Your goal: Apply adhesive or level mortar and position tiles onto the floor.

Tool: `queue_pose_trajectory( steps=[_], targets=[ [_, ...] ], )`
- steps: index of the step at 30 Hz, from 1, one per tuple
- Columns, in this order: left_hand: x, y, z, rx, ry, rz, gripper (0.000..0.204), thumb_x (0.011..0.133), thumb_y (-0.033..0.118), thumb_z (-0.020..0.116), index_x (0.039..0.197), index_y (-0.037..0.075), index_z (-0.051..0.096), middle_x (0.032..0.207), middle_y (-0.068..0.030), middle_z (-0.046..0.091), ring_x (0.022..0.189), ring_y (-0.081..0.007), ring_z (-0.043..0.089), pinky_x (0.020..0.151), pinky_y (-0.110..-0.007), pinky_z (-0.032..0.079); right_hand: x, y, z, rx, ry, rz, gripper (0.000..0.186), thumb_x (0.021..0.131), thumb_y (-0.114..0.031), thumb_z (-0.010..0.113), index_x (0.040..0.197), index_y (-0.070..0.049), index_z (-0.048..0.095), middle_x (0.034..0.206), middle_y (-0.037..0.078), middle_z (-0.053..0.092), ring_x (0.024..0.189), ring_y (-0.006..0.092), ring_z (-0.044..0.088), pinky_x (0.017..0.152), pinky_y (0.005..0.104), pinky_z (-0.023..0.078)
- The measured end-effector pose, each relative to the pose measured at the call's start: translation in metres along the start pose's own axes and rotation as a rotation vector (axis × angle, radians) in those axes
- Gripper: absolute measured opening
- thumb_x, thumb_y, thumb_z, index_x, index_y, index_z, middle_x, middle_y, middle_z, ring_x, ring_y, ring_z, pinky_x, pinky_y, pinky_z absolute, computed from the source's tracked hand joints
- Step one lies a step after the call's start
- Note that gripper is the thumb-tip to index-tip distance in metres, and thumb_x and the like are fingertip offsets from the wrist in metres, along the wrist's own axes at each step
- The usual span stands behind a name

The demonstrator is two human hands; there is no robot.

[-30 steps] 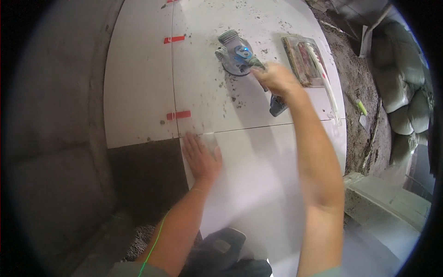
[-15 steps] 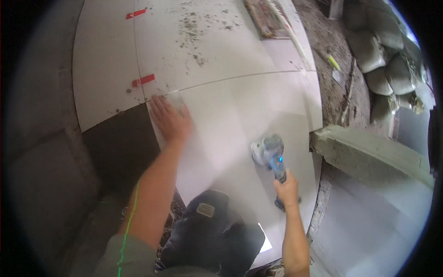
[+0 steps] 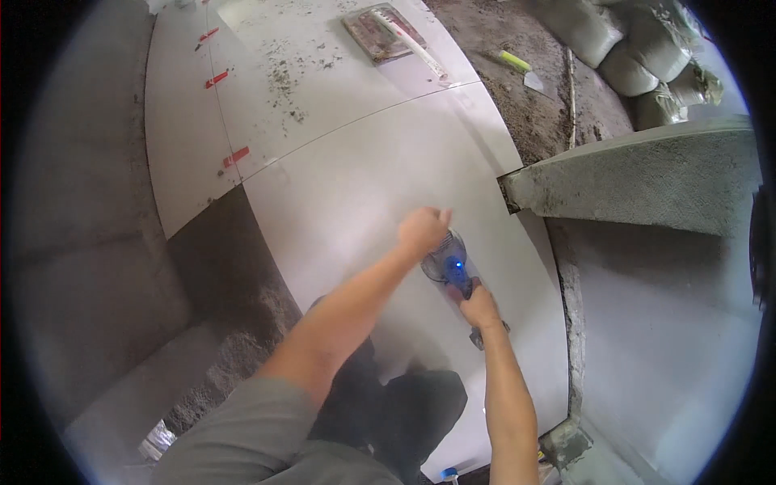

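My right hand (image 3: 478,308) is wrapped around the handle of a blue-and-black cordless tile vibrator (image 3: 454,267), whose small blue light is lit. My left hand (image 3: 423,231) is closed at the tool's far end; its fingertips are partly hidden. Beneath the tool lies a large pale floor tile (image 3: 339,202). Its far edge meets another pale tile (image 3: 388,89) along a thin joint. Red leveling clips (image 3: 236,157) stand in the joint at the far left.
A dark uncovered patch (image 3: 222,242) lies left of the tile. A concrete curb (image 3: 630,178) juts in from the right. A dirty board (image 3: 376,36), a long white stick (image 3: 408,40), a yellow-handled trowel (image 3: 517,65) and filled sacks (image 3: 630,69) are at the far right.
My left hand has left the tile's far left corner and come to the tool's far end. The tool, still in my right hand, has shifted slightly left. The view has moved.
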State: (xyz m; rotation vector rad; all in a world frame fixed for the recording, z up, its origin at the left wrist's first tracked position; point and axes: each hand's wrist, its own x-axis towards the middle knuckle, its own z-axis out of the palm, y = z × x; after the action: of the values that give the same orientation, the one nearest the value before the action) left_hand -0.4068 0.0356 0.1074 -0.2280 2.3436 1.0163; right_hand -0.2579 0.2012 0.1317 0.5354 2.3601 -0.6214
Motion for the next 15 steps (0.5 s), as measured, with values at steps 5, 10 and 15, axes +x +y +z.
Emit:
queue_pose_trajectory(
  steps=[5, 10, 15],
  targets=[
    [-0.004, 0.023, 0.022, 0.178, -0.04, -0.145, 0.043, 0.096, 0.036, 0.049, 0.091, 0.004, 0.077, 0.093, -0.0206, 0.073, 0.092, -0.0383, 0.071, 0.085, -0.048, 0.055, 0.022, -0.001, 0.012, 0.319, -0.193, 0.107, 0.067, 0.095, -0.066, 0.05, 0.104, -0.002, 0.07, 0.097, 0.027, 0.071, 0.102, 0.0465, 0.066, 0.09, 0.0512, 0.051],
    [-0.047, -0.022, 0.017, 0.295, -0.009, -0.259, 0.036, 0.093, 0.032, 0.052, 0.085, 0.006, 0.076, 0.087, -0.0198, 0.073, 0.082, -0.0383, 0.072, 0.078, -0.048, 0.057, -0.002, 0.005, 0.042, -0.141, -0.067, -0.132, 0.049, 0.097, -0.044, 0.052, 0.09, 0.001, 0.07, 0.085, 0.028, 0.07, 0.085, 0.048, 0.068, 0.078, 0.0563, 0.053],
    [-0.058, -0.034, 0.025, 0.294, 0.075, -0.248, 0.035, 0.093, 0.032, 0.053, 0.084, 0.007, 0.076, 0.086, -0.0191, 0.073, 0.081, -0.0381, 0.071, 0.076, -0.048, 0.056, -0.015, -0.012, 0.033, -0.133, -0.099, -0.091, 0.048, 0.093, -0.045, 0.056, 0.089, 0.0, 0.07, 0.085, 0.028, 0.07, 0.082, 0.0479, 0.068, 0.077, 0.0572, 0.053]
  ],
)
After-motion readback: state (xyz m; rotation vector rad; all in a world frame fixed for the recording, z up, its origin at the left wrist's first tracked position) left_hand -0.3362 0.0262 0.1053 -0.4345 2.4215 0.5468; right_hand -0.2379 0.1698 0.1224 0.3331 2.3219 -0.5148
